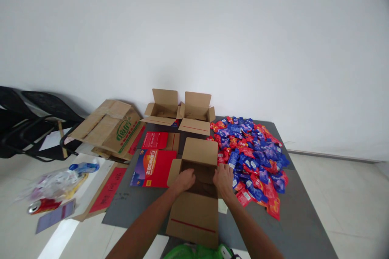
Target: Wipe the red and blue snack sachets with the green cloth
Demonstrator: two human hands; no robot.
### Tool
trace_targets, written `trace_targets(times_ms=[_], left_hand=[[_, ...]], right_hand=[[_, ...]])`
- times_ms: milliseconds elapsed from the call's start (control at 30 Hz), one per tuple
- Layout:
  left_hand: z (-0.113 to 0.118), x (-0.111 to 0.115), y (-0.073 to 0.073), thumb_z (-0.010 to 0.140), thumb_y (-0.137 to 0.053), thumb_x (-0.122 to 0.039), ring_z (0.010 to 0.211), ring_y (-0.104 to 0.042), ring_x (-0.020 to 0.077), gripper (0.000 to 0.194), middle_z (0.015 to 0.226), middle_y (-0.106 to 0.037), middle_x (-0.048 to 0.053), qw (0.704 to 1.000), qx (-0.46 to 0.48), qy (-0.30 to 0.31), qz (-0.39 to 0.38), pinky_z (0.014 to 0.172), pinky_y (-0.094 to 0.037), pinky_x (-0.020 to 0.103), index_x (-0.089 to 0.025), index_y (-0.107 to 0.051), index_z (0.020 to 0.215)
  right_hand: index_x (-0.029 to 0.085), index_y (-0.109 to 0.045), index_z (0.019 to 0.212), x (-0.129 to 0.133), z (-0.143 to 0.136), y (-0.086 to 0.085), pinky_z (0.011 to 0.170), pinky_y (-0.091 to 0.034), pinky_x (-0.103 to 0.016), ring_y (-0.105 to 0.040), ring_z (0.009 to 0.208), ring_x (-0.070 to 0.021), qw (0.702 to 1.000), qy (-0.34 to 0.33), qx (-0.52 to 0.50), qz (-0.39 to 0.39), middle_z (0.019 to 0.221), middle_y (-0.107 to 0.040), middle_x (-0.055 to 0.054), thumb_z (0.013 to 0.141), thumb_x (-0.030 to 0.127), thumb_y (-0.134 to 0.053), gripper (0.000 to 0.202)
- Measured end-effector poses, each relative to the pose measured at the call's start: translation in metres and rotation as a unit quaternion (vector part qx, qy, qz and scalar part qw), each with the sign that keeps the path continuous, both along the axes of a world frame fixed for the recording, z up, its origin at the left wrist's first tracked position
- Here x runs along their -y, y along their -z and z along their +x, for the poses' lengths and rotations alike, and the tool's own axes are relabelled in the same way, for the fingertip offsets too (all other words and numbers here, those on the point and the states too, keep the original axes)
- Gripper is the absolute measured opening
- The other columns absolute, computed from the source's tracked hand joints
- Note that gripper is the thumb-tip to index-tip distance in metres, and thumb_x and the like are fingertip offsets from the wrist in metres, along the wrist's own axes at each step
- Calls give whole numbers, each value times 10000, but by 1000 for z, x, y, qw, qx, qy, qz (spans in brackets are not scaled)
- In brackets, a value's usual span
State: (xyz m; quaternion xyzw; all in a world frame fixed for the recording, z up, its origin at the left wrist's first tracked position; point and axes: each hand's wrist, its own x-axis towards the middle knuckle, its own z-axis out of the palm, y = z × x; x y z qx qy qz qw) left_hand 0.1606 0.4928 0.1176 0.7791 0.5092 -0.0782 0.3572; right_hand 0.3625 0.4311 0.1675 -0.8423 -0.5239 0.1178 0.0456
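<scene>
An open brown cardboard box point(193, 210) stands at the near middle of the table, its flaps folded outward and its inside dark. My left hand point(186, 179) is at its left wall, with fingers curled over the rim. On the opposite side my right hand point(223, 177) grips the right wall, partly hiding it. Just right of that hand spreads a heap of small red and blue sachets point(252, 158). A flattened red and purple printed carton point(158, 168) lies left of the box.
Two more open boxes point(196, 125) stand at the back against the wall. Left of the grey table point(121, 206) are a large cardboard carton point(112, 125), a red can point(44, 205), a plastic bottle point(84, 167) and a black chair point(42, 105). Something green point(191, 251) shows at the bottom edge.
</scene>
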Motion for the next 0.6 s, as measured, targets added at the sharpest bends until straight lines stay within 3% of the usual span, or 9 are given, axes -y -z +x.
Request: trace_targets(times_ms=[133,300,400,500,600], left_hand=[[-14,-5,-9,924,-383,-165,1228,-599,196,428,1303,-663,120,992,68,-52,96,1106,-412,312,-126,-631,1270],[-41,-13,-10,906,-386,-96,1261,-557,174,427,1310,-652,75,972,115,-98,179,1146,-385,343,-168,-619,1257],[-64,-22,-1,892,-402,-75,1282,-539,183,417,1340,-633,75,952,109,-148,244,1157,-373,352,-177,-635,1223],[-94,-30,13,877,-371,-46,1309,-526,199,460,1373,-611,99,951,29,-188,244,1163,-361,365,-157,-631,1240],[-122,-30,27,860,-393,-52,1327,-515,259,486,1371,-607,150,957,-19,-197,210,1166,-339,452,-138,-616,1284]], right_hand=[[120,-491,1397,11,7,7,953,-385,-452,-478,1203,-368,999,29,31,31,1346,-510,-215,894,287,-521,531],[129,-427,1471,9,-18,22,1102,-292,-466,-343,1384,-353,997,-33,21,66,1508,-398,-187,896,197,-476,581],[150,-543,1385,-1,-47,25,1139,-276,-424,-337,1410,-309,990,-124,-40,59,1500,-438,-151,883,126,-448,512],[159,-554,1380,-13,-80,25,1140,-301,-387,-365,1402,-269,969,-213,-110,64,1505,-452,-131,879,116,-444,515],[129,-582,1347,-23,-106,26,1118,-334,-370,-416,1369,-264,964,-225,-134,41,1465,-500,-154,896,131,-431,476]])
